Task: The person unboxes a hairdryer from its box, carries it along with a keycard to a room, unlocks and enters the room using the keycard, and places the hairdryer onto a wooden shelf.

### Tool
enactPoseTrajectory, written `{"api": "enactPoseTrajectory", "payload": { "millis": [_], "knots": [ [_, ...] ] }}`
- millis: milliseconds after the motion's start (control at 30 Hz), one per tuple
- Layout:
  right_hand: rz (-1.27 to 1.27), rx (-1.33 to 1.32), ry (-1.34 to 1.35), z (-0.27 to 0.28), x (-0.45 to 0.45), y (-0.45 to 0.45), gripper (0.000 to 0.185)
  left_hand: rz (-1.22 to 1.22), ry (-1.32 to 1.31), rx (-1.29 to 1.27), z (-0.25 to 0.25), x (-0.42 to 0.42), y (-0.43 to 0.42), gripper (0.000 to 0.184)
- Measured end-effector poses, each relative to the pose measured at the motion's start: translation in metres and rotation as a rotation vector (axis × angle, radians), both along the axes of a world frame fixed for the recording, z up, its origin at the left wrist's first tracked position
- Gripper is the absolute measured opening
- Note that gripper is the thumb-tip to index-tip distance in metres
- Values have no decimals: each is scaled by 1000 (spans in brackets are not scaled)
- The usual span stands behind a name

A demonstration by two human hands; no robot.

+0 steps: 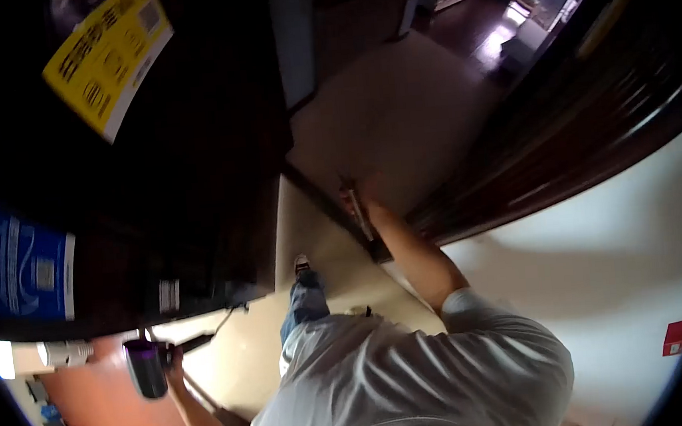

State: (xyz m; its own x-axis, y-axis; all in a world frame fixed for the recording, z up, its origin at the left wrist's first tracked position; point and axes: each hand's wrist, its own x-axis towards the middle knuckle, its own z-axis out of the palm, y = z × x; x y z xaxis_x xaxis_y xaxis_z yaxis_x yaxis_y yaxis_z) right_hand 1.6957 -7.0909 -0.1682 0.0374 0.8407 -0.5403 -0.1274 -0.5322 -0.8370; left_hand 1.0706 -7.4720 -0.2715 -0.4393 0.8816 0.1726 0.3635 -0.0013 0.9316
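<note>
At the lower left, my left hand (174,365) is closed on a hair dryer (147,371) with a dark barrel and a purple-tinted rim. Its cord (225,321) trails up from the handle end toward a dark panel. My right hand (356,200) reaches forward near the doorway, in shadow. Its fingers are wrapped round a narrow, long object (363,221) with a pale edge. Blur and dim light hide what kind of thing this is.
A large dark panel with a yellow label (111,59) and a blue sticker (29,265) stands close on the left. A dark, glossy door (559,140) borders the right, beside a white wall (586,274). Dim floor (396,104) stretches beyond the threshold.
</note>
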Motion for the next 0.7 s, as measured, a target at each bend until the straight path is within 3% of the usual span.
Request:
{"api": "enactPoseTrajectory", "payload": {
  "millis": [33, 133, 333, 467, 567, 667, 700],
  "knots": [
    [-5, 7, 20, -15, 2, 23, 39, 1, -83, -103, -13, -19, -14, 32],
    [19, 16, 130, -113, 45, 95, 39, -41, -70, -353, -36, 72, 115, 31],
    [-203, -225, 283, -245, 154, 162, 39, -351, 12, -411, -35, 213, 375, 31],
    [-354, -162, 129, -217, 188, 140, 41, -613, 61, -378, -28, 275, 483, 31],
    [-364, -140, 166, -202, 240, 144, 46, -739, 68, -353, -24, 336, 544, 30],
    [-526, 11, 189, -173, 201, 167, 45, -868, 62, -353, -10, 333, 604, 30],
    [-504, 12, 340, -171, 229, 179, 44, -906, 67, -357, -5, 353, 623, 30]
  ]
}}
